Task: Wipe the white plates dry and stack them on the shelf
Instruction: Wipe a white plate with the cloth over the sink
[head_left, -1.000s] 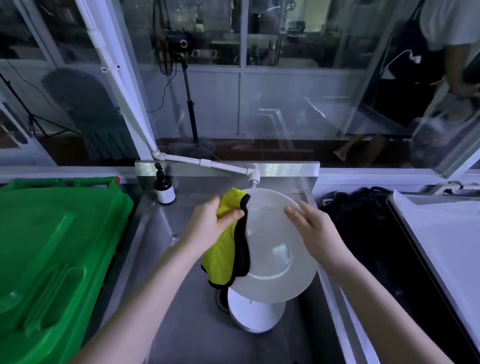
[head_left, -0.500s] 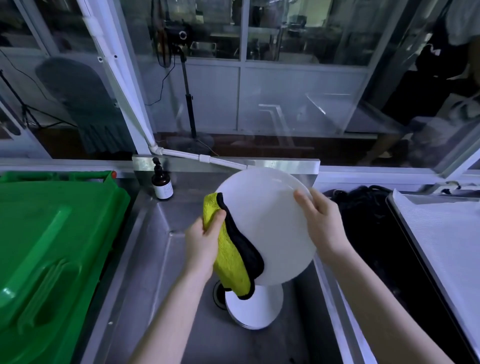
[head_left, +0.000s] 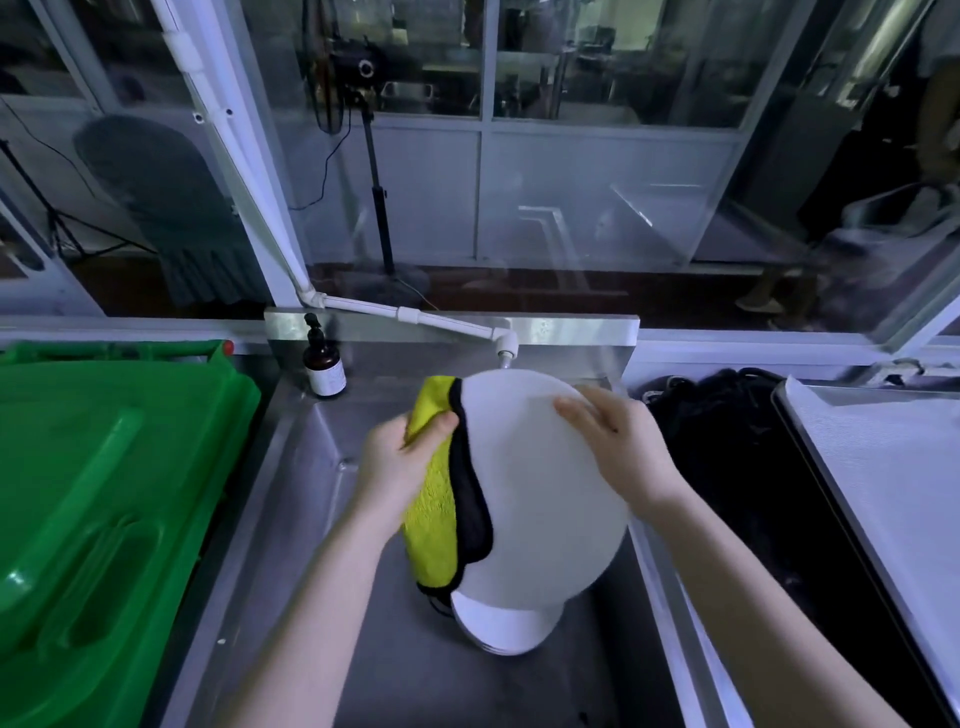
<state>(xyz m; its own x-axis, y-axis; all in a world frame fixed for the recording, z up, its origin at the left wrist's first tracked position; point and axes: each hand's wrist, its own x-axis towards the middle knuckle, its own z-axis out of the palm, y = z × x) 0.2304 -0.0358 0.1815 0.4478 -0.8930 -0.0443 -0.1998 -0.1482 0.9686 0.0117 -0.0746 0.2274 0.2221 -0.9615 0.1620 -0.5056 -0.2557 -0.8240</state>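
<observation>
A person stands at a steel sink (head_left: 311, 519) set into the counter and holds a white plate (head_left: 545, 499) up over the basin, tilted on edge. The right hand (head_left: 621, 449) grasps the plate at its upper right rim, thumb laid on the near side and fingers (head_left: 589, 395) curled over the edge. The left hand (head_left: 397, 465) is clenched round a yellow cloth (head_left: 431, 519) with a black border, thumb on top. The cloth is pressed to the plate's left edge and wraps over it, its lower end hanging down.

Directly below the held plate, a low stack of white plates (head_left: 501, 626) sits on the sink floor, partly hidden by the plate above. What side of the held plate faces up cannot be told.

A white tap (head_left: 506, 347) on a slanting white pipe ends just above the plate's top rim. A brown pump bottle (head_left: 324, 364) stands at the sink's back left corner. A green bin lid (head_left: 104, 493) lies to the left of the sink. To the right are a heap of black stuff (head_left: 727, 441) and, beyond it, a white tray (head_left: 883, 493). Glass panes rise behind the sink.
</observation>
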